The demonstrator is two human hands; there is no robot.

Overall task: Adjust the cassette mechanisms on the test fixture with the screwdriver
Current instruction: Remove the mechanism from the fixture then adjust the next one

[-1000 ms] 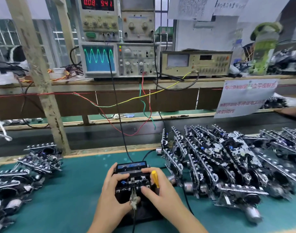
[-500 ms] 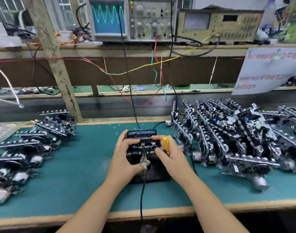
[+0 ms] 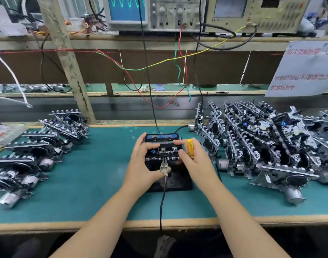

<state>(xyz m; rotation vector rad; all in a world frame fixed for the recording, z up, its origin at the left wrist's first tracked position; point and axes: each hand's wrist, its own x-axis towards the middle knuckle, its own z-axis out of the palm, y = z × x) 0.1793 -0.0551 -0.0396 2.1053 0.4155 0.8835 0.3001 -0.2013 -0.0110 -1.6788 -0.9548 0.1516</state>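
Note:
A black cassette mechanism (image 3: 162, 152) with a blue-labelled cassette on top sits on the black test fixture (image 3: 175, 182) at the middle of the green mat. My left hand (image 3: 142, 164) grips the mechanism's left side, thumb by a metal clip (image 3: 164, 167) on a black cable. My right hand (image 3: 194, 162) holds a yellow-handled screwdriver (image 3: 190, 150) in its curled fingers while its fingertips touch the mechanism's right side. The screwdriver's tip is hidden.
Piles of cassette mechanisms lie on the mat at the left (image 3: 34, 157) and the right (image 3: 267, 146). An oscilloscope (image 3: 128, 9) and a meter (image 3: 252, 13) stand on the shelf behind. Coloured wires (image 3: 180, 71) hang down. A paper notice (image 3: 304, 69) hangs at the right.
The camera has tilted down and drawn back, so my forearms and the bench's front edge show. Both hands stay on the mechanism in the same grip.

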